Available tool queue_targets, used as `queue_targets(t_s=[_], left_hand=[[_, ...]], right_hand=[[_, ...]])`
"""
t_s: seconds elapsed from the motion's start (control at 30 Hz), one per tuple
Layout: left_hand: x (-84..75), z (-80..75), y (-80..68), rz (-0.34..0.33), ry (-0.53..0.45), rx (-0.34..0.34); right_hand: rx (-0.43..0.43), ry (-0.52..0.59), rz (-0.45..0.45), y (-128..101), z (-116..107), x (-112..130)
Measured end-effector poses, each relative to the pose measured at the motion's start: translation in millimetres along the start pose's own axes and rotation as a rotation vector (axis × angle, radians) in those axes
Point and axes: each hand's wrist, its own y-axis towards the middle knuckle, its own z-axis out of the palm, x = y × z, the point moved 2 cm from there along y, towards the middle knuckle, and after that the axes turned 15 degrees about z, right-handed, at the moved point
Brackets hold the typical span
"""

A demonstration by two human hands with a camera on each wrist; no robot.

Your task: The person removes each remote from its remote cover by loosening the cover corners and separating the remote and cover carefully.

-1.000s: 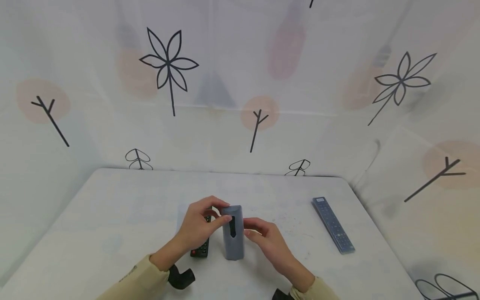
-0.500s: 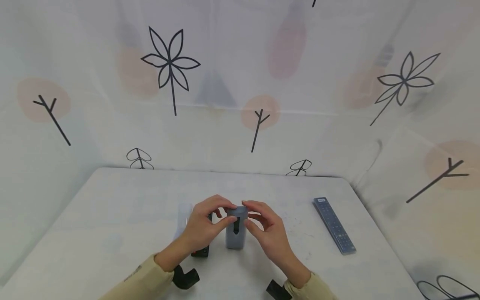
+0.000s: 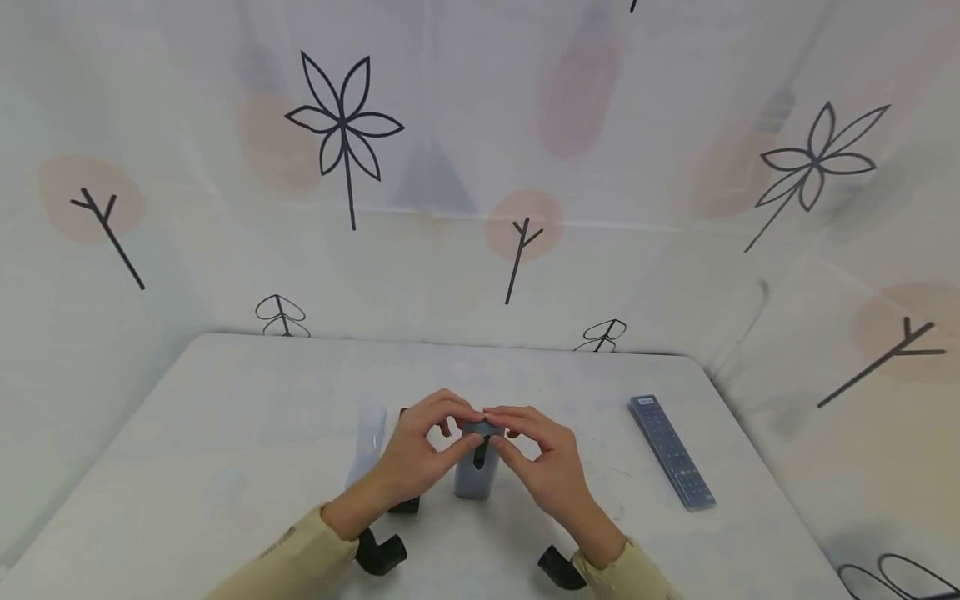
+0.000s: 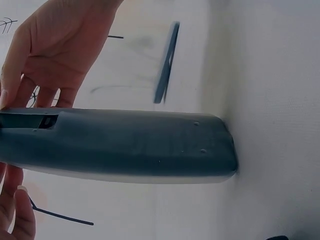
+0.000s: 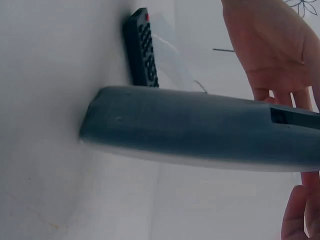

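A blue-grey elongated case (image 3: 475,485) with a dark slot near its upper end stands upright on the table in the head view. Its smooth, rounded side faces me. My left hand (image 3: 420,446) pinches the upper left of it between thumb and fingers. From the other side my right hand (image 3: 551,467) pinches the upper right, and the fingertips of both hands nearly meet at the top. In both wrist views the case lies across the picture, its lower end at the white table. What sits inside the case is mostly hidden.
Behind my left hand lies a black remote control (image 3: 406,506), mostly covered from the head view. Left of it is a pale translucent strip (image 3: 369,437). A blue remote control (image 3: 672,452) lies at the right of the white table (image 3: 247,400).
My right hand has moved up and left from the case's side to its top. The case has tilted, showing shorter in the head view. My left hand has shifted slightly right.
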Motion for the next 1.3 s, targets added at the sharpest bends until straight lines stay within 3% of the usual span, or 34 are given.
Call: queue_targets(t_s=[0.1, 0.3, 0.43, 0.7, 0.8, 1.07, 1.3], left_hand=[[0.4, 2.5, 0.5, 0.002, -0.001, -0.02], [-2.2, 8.0, 0.1, -0.001, 0.01, -0.066], [-4.2, 9.4, 0.7, -0.015, 0.025, -0.076], [-3.9, 12.4, -2.5, -0.027, 0.034, -0.102], [-3.5, 12.7, -1.9, -0.011, 0.036, -0.12], [-3.3, 13.6, 1.0, 0.014, 0.056, -0.146], [-5.2, 14.7, 4.3, 0.029, 0.048, -0.143]], right_hand=[[-0.006, -0.011, -0.027, 1.6, -0.7, 7.1], [-0.01, -0.008, -0.038, 0.1, 0.3, -11.1], [-0.013, -0.022, -0.037, 0.0, 0.3, -10.3], [-0.032, -0.042, -0.057, -0.8, 1.4, 22.7], [-0.06, -0.053, -0.081, -0.9, 3.3, 22.9], [-0.177, -0.139, -0.192, -3.8, 10.5, -10.0], [-0.297, -0.249, -0.32, -5.6, 11.4, -8.7]])
